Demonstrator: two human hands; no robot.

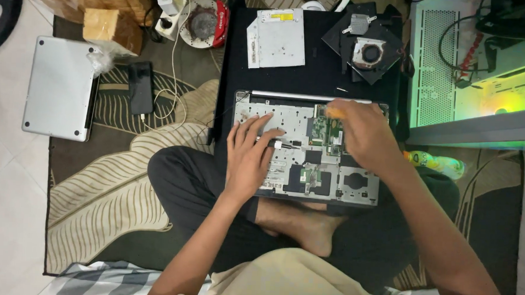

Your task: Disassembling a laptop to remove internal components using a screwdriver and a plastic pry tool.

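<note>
Opened laptop chassis resting on lap at centre; left hand flat on it, fingers spread; right hand at 2 o'clock, fingers pinching orange-handled screwdriver over green circuit board; silver laptop at 9 o'clock on floor

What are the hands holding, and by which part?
The right hand grips an orange-handled tool by its handle; the left hand just rests flat on the opened laptop.
</note>
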